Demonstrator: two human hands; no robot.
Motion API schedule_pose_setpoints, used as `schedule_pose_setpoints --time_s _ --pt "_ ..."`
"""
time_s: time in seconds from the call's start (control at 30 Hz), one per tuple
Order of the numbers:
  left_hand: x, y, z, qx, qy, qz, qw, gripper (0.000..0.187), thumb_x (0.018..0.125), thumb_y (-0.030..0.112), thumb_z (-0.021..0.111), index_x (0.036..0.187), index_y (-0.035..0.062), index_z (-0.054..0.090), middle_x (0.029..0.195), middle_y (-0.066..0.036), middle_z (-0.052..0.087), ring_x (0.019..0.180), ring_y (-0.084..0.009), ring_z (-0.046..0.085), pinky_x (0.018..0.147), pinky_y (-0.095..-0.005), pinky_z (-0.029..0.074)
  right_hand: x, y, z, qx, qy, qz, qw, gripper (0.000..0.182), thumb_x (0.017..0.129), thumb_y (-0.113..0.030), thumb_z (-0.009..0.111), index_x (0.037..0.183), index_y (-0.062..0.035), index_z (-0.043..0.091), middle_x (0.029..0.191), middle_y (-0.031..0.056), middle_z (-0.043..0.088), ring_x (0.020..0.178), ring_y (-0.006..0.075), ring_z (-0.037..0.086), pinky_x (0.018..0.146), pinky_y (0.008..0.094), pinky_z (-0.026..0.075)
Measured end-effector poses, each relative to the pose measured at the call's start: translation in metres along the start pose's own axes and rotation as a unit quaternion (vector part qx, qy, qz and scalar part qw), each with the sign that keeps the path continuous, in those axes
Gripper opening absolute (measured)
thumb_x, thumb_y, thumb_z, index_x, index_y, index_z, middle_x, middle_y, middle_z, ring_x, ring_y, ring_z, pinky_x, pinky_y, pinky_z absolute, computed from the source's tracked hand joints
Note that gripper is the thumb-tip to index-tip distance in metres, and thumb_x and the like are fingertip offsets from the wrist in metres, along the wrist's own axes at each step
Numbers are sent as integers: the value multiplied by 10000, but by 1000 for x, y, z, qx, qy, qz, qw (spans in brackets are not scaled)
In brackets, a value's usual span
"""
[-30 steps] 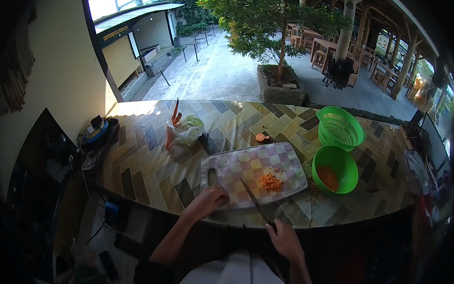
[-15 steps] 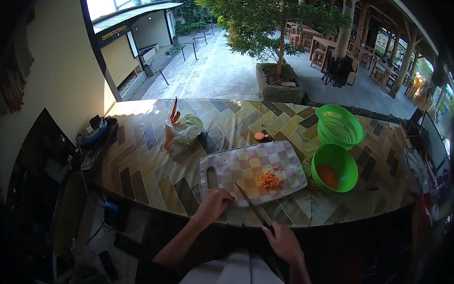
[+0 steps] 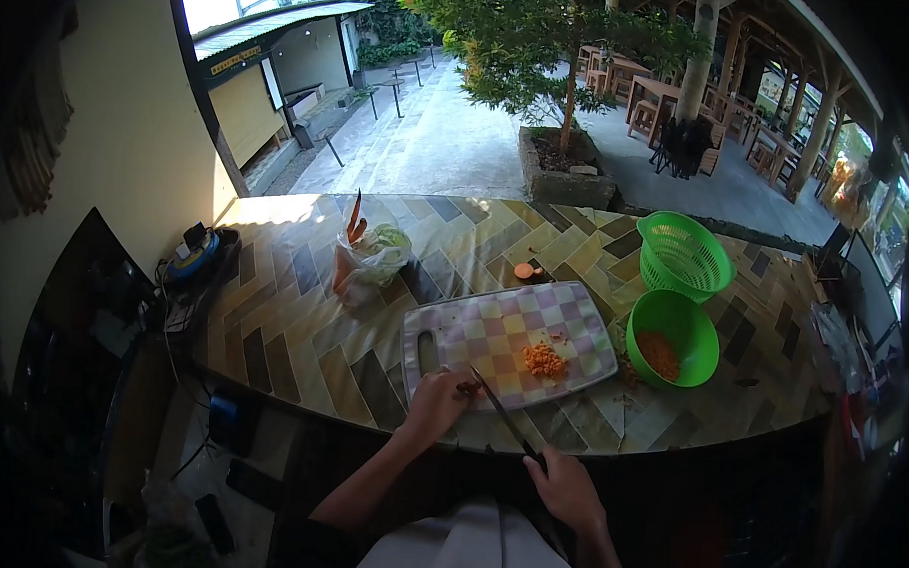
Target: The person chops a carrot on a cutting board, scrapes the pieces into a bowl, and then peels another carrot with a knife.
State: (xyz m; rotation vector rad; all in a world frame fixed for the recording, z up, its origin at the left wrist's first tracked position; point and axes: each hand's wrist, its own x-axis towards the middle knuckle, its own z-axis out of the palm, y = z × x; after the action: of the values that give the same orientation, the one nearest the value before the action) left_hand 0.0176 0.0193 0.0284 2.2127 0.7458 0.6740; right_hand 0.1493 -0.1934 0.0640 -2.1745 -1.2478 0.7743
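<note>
My right hand is wrapped round the handle of a kitchen knife, its blade pointing up and left over the near edge of the cutting board. My left hand is closed at the board's near left side, fingertips close to the blade. A small dark, reddish bit shows at those fingertips, too small to name. On the checkered board, right of the blade, lies a pile of finely diced orange carrot. Beyond the far edge sits a cut carrot piece.
Right of the board stands a green bowl with orange bits inside, and behind it a green strainer basket. A plastic bag of vegetables rests at the back left. Cables and a dark tray line the left side.
My left hand has shifted slightly, and its fingertips now sit nearer the blade with a small bit showing. The knife stays in my right hand. The view has shifted a little.
</note>
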Motion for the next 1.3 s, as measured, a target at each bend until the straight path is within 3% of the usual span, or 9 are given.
schedule_pose_setpoints --time_s 0.07,0.17,0.37,0.6,0.77,0.87,1.07,1.3 --pt "-3 -8 0 36 10 39 999 224 730 -45 677 942 18 717 874 -161 694 844 -296 706 745 -358 547 -1 -4 0 -18 -10 -2 1000 369 989 -329 518 995 39 553 821 291 643 835 477 621 741 552 470" --pt "-5 -10 5 -49 28 15 998 209 743 -48 699 933 18 641 875 -144 671 876 -290 703 732 -350 541 -2 -5 1 -25 -16 -8 1000 367 998 -322 496 1019 40 552 811 287 653 818 476 632 738 564 481" --pt "-6 -5 6 -41 43 -19 998 262 771 -31 724 942 25 533 879 -148 672 856 -282 707 722 -353 545 -3 -10 9 -15 -52 6 999 374 1007 -305 484 1000 66 527 811 309 641 811 493 622 739 564 478" --pt "-10 -7 12 -29 65 -5 997 213 790 -27 697 961 20 578 876 -155 665 837 -313 697 727 -381 543 7 -20 21 -108 -47 9 993 346 1009 -292 483 963 48 524 786 295 645 794 490 632 733 553 501" --pt "-22 -8 18 11 82 28 996 155 811 -39 641 952 14 605 859 -156 646 819 -335 685 727 -416 536 20 -13 26 -43 -4 -24 999 344 1005 -288 500 934 49 518 770 293 622 831 489 613 720 553 474" --pt "-22 -4 14 2 59 -20 998 129 814 -25 653 933 13 621 863 -162 658 825 -337 688 731 -412 536 15 -12 19 -6 -11 -17 1000 348 1005 -288 505 929 51 514 777 301 613 833 493 603 711 556 454" --pt "-12 -8 7 -66 54 -26 996 101 796 -13 682 890 7 650 857 -172 687 829 -325 700 728 -383 538 6 -15 17 0 -22 -4 1000 348 1009 -290 497 946 52 513 764 307 616 799 498 602 702 565 445" --pt "-13 -10 9 -38 62 -54 996 137 765 -4 703 893 -3 655 849 -163 700 844 -315 702 761 -370 535 2 -21 11 -14 -29 -2 999 350 1009 -294 494 961 53 512 767 300 627 792 494 608 706 571 452"
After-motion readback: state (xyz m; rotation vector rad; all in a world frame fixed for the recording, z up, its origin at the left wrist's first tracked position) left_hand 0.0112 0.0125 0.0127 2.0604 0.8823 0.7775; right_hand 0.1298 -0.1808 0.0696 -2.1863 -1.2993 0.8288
